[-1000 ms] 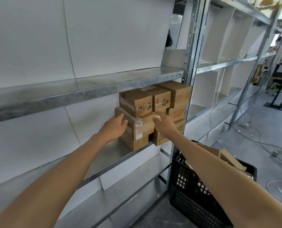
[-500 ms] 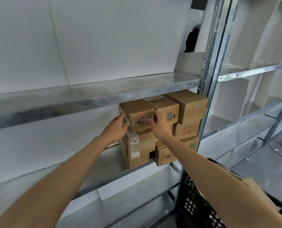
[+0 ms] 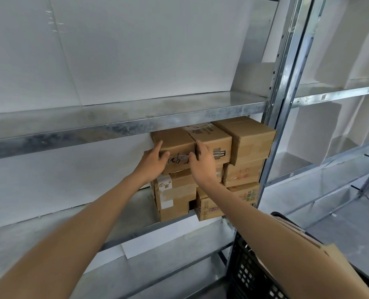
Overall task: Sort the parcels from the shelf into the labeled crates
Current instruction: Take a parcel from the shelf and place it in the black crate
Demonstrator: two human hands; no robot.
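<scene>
- The left hand [image 3: 152, 161] presses flat against the left end of the top-left parcel [image 3: 175, 147], fingers reaching up along its side and thumb on its front face.
- The right hand [image 3: 202, 164] grips the same parcel's right front corner, fingers tucked into the seam between it and the neighbouring labelled parcel [image 3: 211, 140]. Both hands clasp this one box from either side.
- The parcel has dark handwriting on its front and sits on top of a stack of brown cardboard parcels on the metal shelf [image 3: 123, 209], just under the shelf above.
- More parcels are packed to the right, against the upright post [image 3: 276, 117].
- A black crate [image 3: 247, 275] stands low at the right, with cardboard showing inside; no label on it can be read.
- Judged step: taking the top-left parcel off the stack, not yet lifted clear.
- The next move likely calls for drawing it straight out toward the body, keeping it low enough to clear the shelf above, without dragging its neighbour.
</scene>
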